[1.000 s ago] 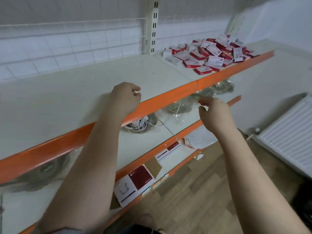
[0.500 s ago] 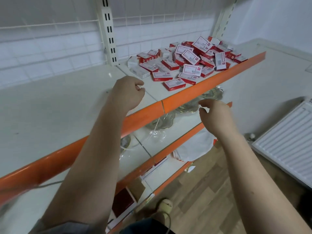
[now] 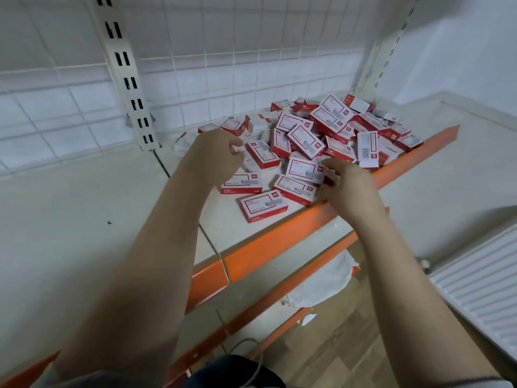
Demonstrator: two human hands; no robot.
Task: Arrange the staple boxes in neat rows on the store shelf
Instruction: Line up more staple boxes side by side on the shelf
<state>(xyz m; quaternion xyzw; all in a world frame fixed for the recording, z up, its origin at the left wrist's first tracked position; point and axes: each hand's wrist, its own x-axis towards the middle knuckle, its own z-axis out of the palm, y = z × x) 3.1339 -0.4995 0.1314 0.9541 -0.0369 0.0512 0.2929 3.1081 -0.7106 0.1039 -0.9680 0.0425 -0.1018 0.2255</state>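
The staple boxes [image 3: 321, 141] lay heaped in a loose pile on the right-hand bay of the top shelf [image 3: 84, 214], spreading from the back grid toward the orange front lip [image 3: 279, 242]; none stood in a row yet, so the sorting looked barely begun. A few strays lay flat at the pile's near edge; the nearest box [image 3: 263, 205] sat alone at about six o'clock from the heap, its long axis running roughly from eight to two o'clock, close to parallel with the lip.

The left hand [image 3: 216, 152] hung over the pile's nine-o'clock edge with fingers loosely curled and nothing visibly held; whether the fingertips brushed a box beneath could not be told. The right hand [image 3: 345, 186] was at the pile's five-o'clock edge above the lip, thumb and fingers curled toward the second stray box [image 3: 295, 189]; it seemed just beside or touching that box's right end, though a firm pinch could not be made out.

The move ahead likely turned on this: the stray boxes lay at nine to ten o'clock from the right hand and at five o'clock from the left, between the two; the right hand was the nearer, and reaching along a box's long axis would suit it least, so a grasp across the short sides seemed the better call.
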